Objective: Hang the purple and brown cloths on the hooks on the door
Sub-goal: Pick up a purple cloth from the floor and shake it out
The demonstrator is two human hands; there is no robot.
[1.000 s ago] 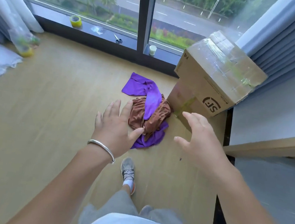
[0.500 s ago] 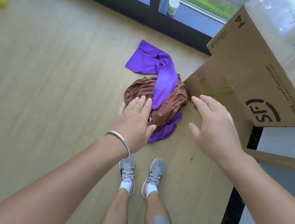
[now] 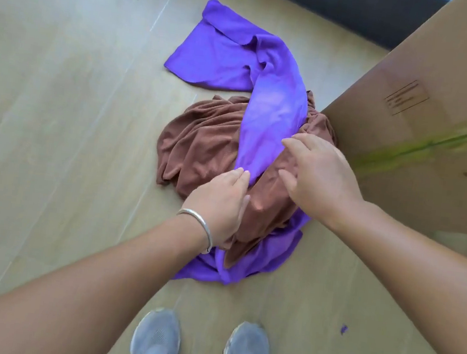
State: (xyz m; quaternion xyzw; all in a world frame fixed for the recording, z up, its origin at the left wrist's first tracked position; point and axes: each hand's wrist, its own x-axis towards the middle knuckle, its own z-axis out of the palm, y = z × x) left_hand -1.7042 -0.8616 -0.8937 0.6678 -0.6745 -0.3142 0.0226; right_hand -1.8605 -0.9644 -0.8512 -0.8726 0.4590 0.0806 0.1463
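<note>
Fingers (image 3: 241,174) of the left hand (image 3: 217,207) lie straight on the purple cloth (image 3: 274,114); right hand (image 3: 319,175) hovers spread, gripping nothing. Centre-frame, purple drapes over the brown cloth (image 3: 200,147), tangled: lifting one likely drags the other.

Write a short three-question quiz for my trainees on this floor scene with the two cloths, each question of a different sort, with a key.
1. True or false: the crumpled brown cloth lies wholly on top of the smooth purple cloth.
2. Multiple choice: what stands right of the pile? A) a plastic bucket B) a large cardboard box C) a wooden chair
3. Fill in: the left hand wears a silver ___ on its wrist.

Key
1. False: a purple band crosses over the brown cloth, and purple also shows beneath it near the grey shoes.
2. B.
3. Bangle. The right hand wears none.
</note>
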